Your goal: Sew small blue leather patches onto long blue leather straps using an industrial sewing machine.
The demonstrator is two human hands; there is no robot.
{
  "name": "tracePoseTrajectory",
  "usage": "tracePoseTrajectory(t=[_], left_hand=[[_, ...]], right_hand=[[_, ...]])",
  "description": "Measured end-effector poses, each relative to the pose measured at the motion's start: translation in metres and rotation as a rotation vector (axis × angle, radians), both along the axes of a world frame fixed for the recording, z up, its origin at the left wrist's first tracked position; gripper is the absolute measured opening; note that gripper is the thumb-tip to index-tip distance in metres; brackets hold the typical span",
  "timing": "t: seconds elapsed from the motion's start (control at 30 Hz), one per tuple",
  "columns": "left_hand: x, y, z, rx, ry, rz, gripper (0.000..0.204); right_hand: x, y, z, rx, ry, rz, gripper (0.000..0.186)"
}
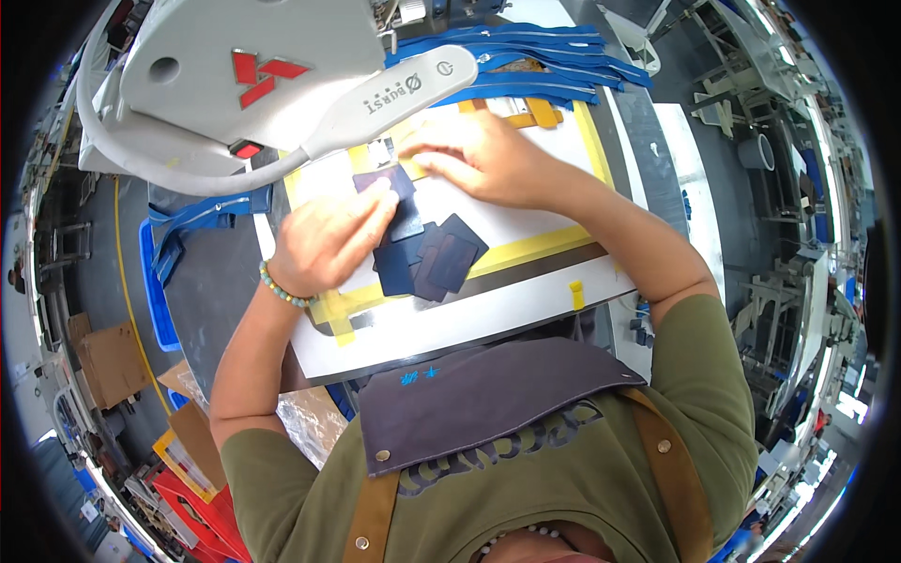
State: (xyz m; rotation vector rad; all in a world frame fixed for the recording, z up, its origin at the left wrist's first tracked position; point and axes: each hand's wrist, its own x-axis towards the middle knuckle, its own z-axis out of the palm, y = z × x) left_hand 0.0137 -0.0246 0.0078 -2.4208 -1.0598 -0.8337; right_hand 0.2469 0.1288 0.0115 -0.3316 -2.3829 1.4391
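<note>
In front of me is a sewing machine (202, 89) with a light grey head. My left hand (333, 235), a beaded bracelet on its wrist, has its fingertips closed on a dark blue fabric patch (405, 220) near the needle area. Several more dark blue patches (450, 261) overlap in a loose pile nearer to me. To the right of the needle area is my right hand (488, 159), its thumb and fingers bent toward each other. Whatever lies between those fingertips is too small to make out. The machine head hides part of the sewing spot.
Blue zipper strips (554, 61) are heaped at the far right of the white worktop (422, 333), which has yellow tape (526, 258) along its edges. More zipper strips (214, 211) hang at the left, above a blue bin (158, 291). Cardboard boxes (108, 361) stand on the floor.
</note>
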Motion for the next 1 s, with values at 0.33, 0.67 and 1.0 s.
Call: tracePoseTrajectory(t=[0.33, 0.67, 1.0], left_hand=[[-0.015, 0.015, -0.01, -0.122, 0.022, 0.138, 0.024], [-0.009, 0.025, -0.015, -0.1, 0.096, 0.168, 0.027], [-0.002, 0.026, -0.012, -0.136, 0.175, 0.232, 0.028]], right_hand=[[0.002, 0.007, -0.012, 0.824, -0.16, -0.037, 0.032], [-0.006, 0.018, -0.022, 0.444, 0.162, -0.149, 0.028], [-0.007, 0.023, -0.029, 0.463, 0.163, -0.116, 0.025]])
